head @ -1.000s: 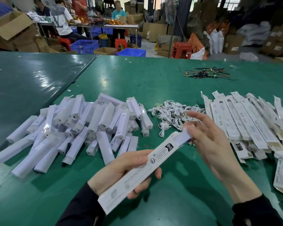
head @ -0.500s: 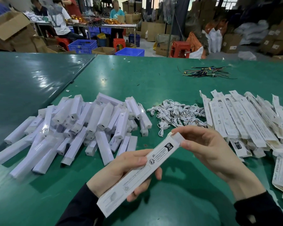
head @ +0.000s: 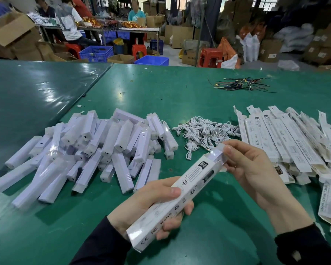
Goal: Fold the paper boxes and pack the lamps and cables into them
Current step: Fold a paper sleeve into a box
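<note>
Green vinyl covers the tabletop [head: 180, 88], and above its near edge both hands hold one long white paper box [head: 182, 194], slanted from lower left to upper right. The left hand [head: 147, 203] grips the box's lower half, thumb lying on the printed top face and fingers curled round the underside. The right hand [head: 250, 167] pinches the flap at the box's upper end between thumb and fingertips; a pale insert shows in that open end, though what it is cannot be told. Both wrists wear dark sleeves.

On the tabletop to the left lies a loose heap of white lamps [head: 96, 150], long square bars piled across one another. Just right of that heap, beyond the held box, sits a tangle of white cables [head: 204, 131]. Farther right, flat unfolded boxes [head: 287, 142] lie fanned in an overlapping stack, touching the cable pile's edge. A bundle of dark coloured wires [head: 241, 86] rests well apart near the far edge.
</note>
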{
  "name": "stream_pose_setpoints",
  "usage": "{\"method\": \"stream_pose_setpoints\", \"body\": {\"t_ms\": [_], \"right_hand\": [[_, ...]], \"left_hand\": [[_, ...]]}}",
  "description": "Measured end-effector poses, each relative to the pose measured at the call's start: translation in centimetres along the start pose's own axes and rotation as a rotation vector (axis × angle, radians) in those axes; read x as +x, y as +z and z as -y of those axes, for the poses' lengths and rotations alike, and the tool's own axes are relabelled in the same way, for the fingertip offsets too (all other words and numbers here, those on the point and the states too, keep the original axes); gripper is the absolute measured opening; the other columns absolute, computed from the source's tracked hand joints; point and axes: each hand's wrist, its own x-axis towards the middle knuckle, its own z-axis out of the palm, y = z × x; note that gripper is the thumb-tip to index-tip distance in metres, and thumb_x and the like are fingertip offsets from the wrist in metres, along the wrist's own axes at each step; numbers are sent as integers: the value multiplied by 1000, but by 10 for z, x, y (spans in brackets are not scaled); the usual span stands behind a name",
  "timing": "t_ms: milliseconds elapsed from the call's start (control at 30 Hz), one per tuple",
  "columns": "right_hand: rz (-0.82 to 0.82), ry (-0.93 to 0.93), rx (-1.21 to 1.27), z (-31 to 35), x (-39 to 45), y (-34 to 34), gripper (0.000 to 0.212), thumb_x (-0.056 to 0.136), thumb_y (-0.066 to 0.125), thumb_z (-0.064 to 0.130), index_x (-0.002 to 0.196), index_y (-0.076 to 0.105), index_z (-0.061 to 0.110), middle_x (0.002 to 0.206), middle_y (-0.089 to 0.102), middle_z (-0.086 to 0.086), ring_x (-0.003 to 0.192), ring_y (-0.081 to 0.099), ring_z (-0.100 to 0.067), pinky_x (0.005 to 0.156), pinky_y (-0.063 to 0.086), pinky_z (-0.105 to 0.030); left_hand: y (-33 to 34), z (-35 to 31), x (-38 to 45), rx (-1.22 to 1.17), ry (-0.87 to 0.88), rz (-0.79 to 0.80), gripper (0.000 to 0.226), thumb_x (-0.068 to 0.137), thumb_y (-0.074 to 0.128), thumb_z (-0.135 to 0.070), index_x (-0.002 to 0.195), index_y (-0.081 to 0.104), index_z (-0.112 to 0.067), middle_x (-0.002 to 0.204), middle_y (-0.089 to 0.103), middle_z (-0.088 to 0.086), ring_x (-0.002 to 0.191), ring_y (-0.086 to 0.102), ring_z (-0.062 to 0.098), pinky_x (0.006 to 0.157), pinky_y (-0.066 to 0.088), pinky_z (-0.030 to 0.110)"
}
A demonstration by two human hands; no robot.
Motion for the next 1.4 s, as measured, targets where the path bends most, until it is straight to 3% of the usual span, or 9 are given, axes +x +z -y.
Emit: {"method": "stream_pose_setpoints", "body": {"t_ms": [200, 333, 500, 667, 767, 933, 1033, 1233, 1400], "right_hand": [[-235, -81, -67, 4, 2, -11, 61, 39, 88, 67, 82, 79, 24, 76, 72, 2, 67, 61, -8, 68, 53, -17], [-352, -64, -40, 4, 3, -13, 37, 51, 83, 46, 79, 80, 22, 73, 72, 2, 58, 55, -5, 61, 51, -14], [-485, -56, 9, 4, 5, -17, 23, 61, 80, 34, 76, 80, 17, 67, 70, 6, 54, 52, -2, 55, 47, -10], [-631, -114, 52, 11, 2, -23, 11, 78, 78, 24, 82, 73, 15, 63, 65, 9, 55, 52, -2, 56, 46, -10], [-785, -172, 178, 17, -1, -33, 13, 84, 75, 24, 79, 67, 15, 65, 63, 8, 58, 55, -3, 61, 48, -13], [-650, -180, 68, 9, 3, -19, 6, 83, 74, 21, 81, 74, 16, 61, 65, 11, 57, 53, -1, 59, 48, -12], [-694, -211, 37, 10, 4, -24, 7, 84, 75, 22, 81, 75, 16, 60, 62, 10, 54, 50, -2, 56, 45, -13], [-701, -227, -127, 7, 6, -35, 5, 82, 76, 19, 78, 76, 17, 56, 56, 8, 49, 40, -6, 49, 37, -16], [-661, -222, -132, 7, 7, -38, 5, 83, 76, 18, 78, 77, 18, 64, 58, 2, 50, 39, -4, 48, 36, -14]], "left_hand": [[5, 0, -3, -39, 5, 63, 46, 94, 61, -32, 136, 52, -17, 91, 60, 7, 54, 50, 10, 42, 45, 17], [10, 1, -4, -87, -10, 35, 40, 94, 59, -30, 133, 57, -17, 88, 60, 7, 53, 50, 10, 41, 46, 16], [12, 2, -2, -84, -45, -18, 35, 101, 44, -25, 133, 56, -15, 84, 58, 7, 51, 49, 9, 40, 45, 16], [15, 4, -2, -50, 1, -8, 50, 89, 67, -23, 134, 52, -11, 82, 56, 9, 47, 48, 10, 37, 44, 17], [15, 2, -5, -30, 30, -36, 45, 88, 65, -18, 131, 55, -13, 81, 57, 10, 46, 49, 11, 37, 45, 18], [18, 2, 0, 176, 22, -186, 34, 89, 57, -16, 122, 60, -8, 88, 62, 15, 44, 55, 16, 37, 47, 21], [19, 5, 2, 263, -23, -217, 38, 87, 59, -19, 122, 59, -4, 90, 64, 11, 47, 55, 16, 37, 47, 21], [22, 6, 2, 454, 28, -266, 41, 78, 67, -30, 119, 67, -33, 84, 67, 1, 49, 54, 16, 42, 47, 21], [24, 7, 3, 514, 90, -280, 47, 76, 69, -30, 122, 65, -36, 82, 68, -5, 49, 53, 16, 43, 47, 22]]}}
